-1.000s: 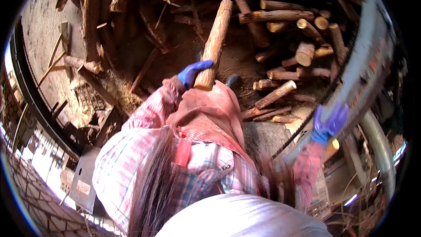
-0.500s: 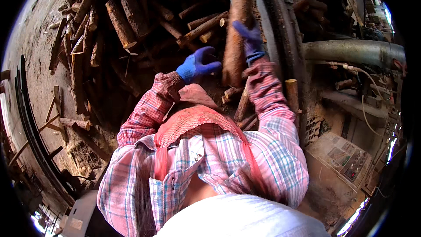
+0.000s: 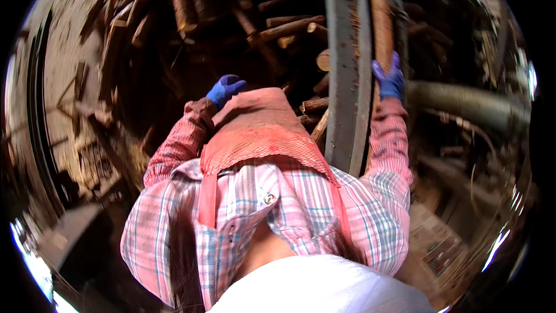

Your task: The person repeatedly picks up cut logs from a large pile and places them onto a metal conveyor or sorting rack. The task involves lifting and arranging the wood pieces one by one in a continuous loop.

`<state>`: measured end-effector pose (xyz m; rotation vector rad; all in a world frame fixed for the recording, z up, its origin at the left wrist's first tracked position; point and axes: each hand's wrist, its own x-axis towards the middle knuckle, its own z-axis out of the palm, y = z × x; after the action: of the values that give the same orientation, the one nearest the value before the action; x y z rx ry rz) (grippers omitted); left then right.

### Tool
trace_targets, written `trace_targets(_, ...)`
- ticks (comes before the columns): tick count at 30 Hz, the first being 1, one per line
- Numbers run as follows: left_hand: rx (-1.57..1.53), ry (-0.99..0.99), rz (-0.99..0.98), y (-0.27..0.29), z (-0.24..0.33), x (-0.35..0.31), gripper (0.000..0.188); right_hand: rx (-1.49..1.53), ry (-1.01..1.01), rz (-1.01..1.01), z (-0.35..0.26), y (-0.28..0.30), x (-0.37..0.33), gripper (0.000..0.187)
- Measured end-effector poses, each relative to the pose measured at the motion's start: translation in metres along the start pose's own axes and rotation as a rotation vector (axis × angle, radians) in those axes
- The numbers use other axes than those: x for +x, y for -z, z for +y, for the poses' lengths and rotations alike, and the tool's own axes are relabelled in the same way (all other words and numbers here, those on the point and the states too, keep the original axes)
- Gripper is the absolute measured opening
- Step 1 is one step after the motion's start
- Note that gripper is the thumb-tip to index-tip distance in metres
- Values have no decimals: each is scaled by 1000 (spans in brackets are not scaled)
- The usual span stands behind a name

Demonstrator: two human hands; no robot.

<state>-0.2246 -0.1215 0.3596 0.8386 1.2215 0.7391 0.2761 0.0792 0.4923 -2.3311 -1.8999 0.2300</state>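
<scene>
A bark-covered log [image 3: 381, 20] lies lengthwise in the metal channel [image 3: 349, 81] at the right of centre. My right hand [image 3: 391, 79], in a blue-purple glove, is round the near part of this log, thumb on its left side and fingers pointing forward along it. My left hand [image 3: 225, 90], gloved alike, hangs beside the red apron [image 3: 263, 113] with its fingers loosely bent and apart. Nothing shows in it, and it touches no log.
Several cut logs [image 3: 289, 28] lie heaped beyond the channel's left side, with more stacked at the far left [image 3: 184, 0]. A thick pipe [image 3: 469, 101] runs off to the right. A control box [image 3: 437, 255] stands at the lower right, blurred.
The log has gone from left of the metal channel into it, with my right hand moving rightward along with it. My left hand has drawn back from the log toward my body. The view has shifted.
</scene>
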Motion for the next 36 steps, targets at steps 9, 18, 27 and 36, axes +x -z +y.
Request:
trace_targets(9, 7, 211, 266, 113, -96, 40, 35, 24, 738, 398, -146, -2, 26, 66)
trace_targets(18, 560, 240, 29, 226, -156, 213, 32, -188, 808, 294, -233, -50, 72, 64)
trace_targets(27, 657, 496, 230, 269, -80, 455, 80, -277, 494, 48, -227, -49, 68, 59)
trace_targets(36, 372, -226, 1146, 399, 73, 665, 98, -519, 504, 68, -206, -44, 59, 70)
